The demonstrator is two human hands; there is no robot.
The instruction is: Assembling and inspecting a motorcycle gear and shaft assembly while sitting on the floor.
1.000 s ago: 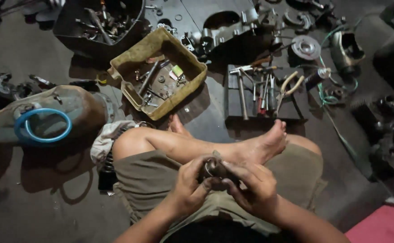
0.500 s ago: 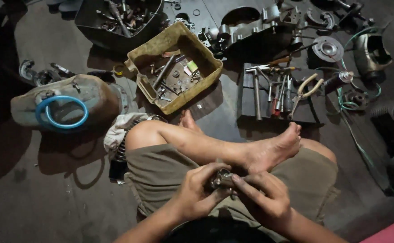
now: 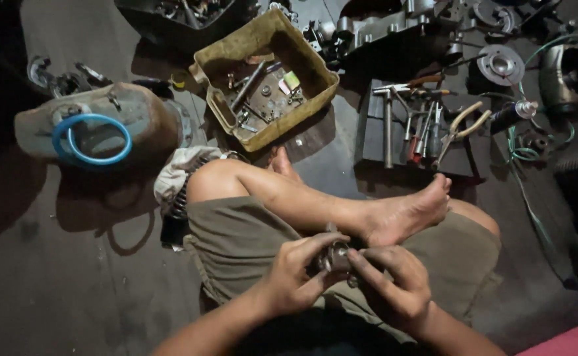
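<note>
I sit cross-legged on a dark floor. My left hand and my right hand meet over my lap, both gripping a small greasy metal part. Fingers cover most of the part, so its shape is unclear. My bare foot rests just beyond the hands, on my other knee.
A worn yellowish tray of bolts and small parts lies ahead. To its right a dark tray holds a hammer, pliers and other hand tools. A fuel tank with a blue ring lies at the left. Engine parts and a rag lie around.
The view has tilted down and shifted, so the floor items sit higher and further right in the picture. Both hands stay closed on the metal part, fingers shifting slightly.
</note>
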